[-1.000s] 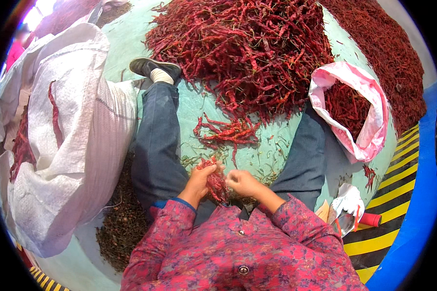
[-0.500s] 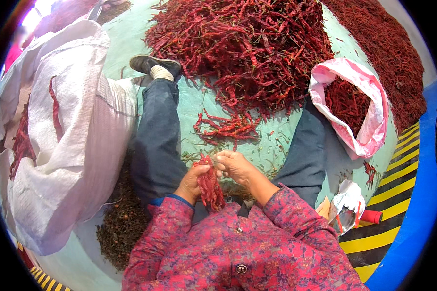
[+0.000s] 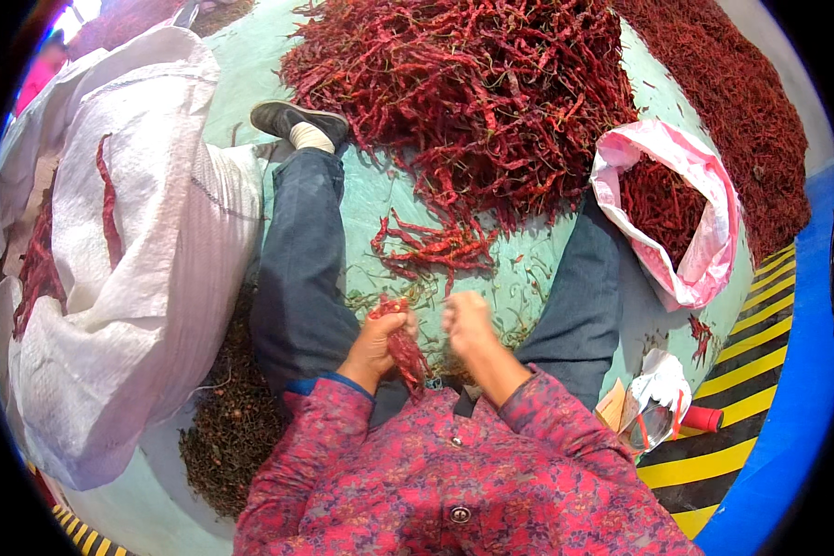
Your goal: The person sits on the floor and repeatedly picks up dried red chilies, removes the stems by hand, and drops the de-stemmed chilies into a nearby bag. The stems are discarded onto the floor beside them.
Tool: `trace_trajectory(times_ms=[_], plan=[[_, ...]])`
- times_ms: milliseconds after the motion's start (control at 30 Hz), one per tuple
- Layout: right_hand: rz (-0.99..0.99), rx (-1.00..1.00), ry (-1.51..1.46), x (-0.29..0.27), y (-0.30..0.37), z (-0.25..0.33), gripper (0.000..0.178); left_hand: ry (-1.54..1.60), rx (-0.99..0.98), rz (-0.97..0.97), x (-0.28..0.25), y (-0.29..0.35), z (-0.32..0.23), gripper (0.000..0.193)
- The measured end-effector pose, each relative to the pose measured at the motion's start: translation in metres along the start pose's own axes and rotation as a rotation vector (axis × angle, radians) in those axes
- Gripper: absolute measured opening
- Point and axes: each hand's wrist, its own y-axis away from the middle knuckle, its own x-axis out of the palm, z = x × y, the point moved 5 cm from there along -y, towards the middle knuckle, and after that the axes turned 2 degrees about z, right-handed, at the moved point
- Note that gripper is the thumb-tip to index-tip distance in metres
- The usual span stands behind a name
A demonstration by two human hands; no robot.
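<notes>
Head view: left hand clutches dried red chilies well in from the green sheet's right edge, right hand too blurry to tell, and a loosened grip could drop some.

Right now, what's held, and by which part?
Left hand: red chilli bunch, gripped near its far end. Right hand: blurred, can't tell if it holds anything.

It's bright in here, with glare washing out the upper left corner. The white sack glows pale, its right side in soft shade. The right hand is blurred, while yellow-and-black striping bends toward the view's black rim.
</notes>
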Motion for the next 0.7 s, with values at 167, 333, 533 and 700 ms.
trace_trajectory(times_ms=[167, 333, 533, 700], plan=[[-0.011, -0.119, 0.515, -0.042, -0.004, 0.036, 0.014, 0.07, 0.025, -0.075, -0.015, 0.0, -0.009, 0.009], [0.483, -0.425, 1.039, 0.023, 0.052, 0.014, 0.02, 0.026, 0.015, -0.161, -0.019, -0.006, -0.003, 0.013], [0.546, -0.339, 1.126, 0.007, 0.036, 0.009, 0.02, -0.091, 0.068, -0.312, -0.02, -0.005, -0.005, 0.015], [0.083, -0.468, -0.004, -0.096, 0.006, 0.157, 0.013, -0.11, 0.111, -0.388, -0.033, -0.006, -0.003, 0.009]])
